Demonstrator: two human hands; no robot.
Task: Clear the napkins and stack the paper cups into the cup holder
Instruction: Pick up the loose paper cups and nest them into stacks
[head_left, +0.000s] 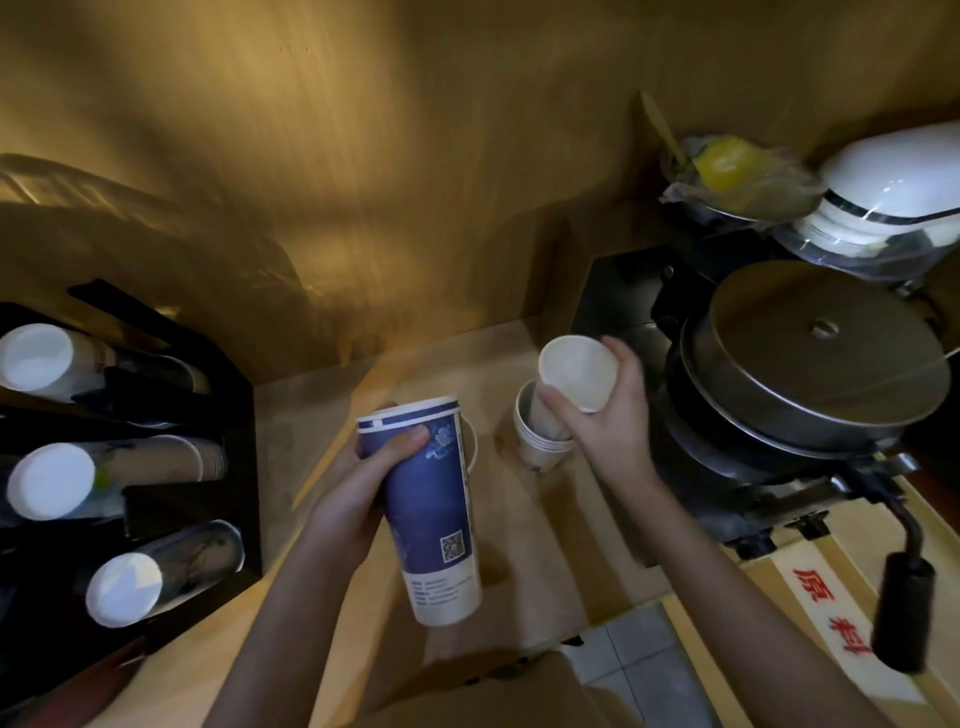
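Observation:
My left hand (363, 467) grips a tall blue and white paper cup stack (431, 514) near its rim, tilted, above the wooden counter. My right hand (608, 415) holds a small white paper cup (574, 376), mouth turned toward me, just over a short stack of white cups (537, 444) standing on the counter. Behind the blue cup the rim of another cup (470, 441) shows. The black cup holder (239, 415) stands at the left, with three rows of cups lying in it, bottoms facing me. No napkins are visible.
A metal press machine with a round lid (810, 358) and a black handle (901, 608) crowds the right side. Behind it stand a white appliance (893, 192) and a bowl with a yellow item (727, 166). A wooden wall closes the back.

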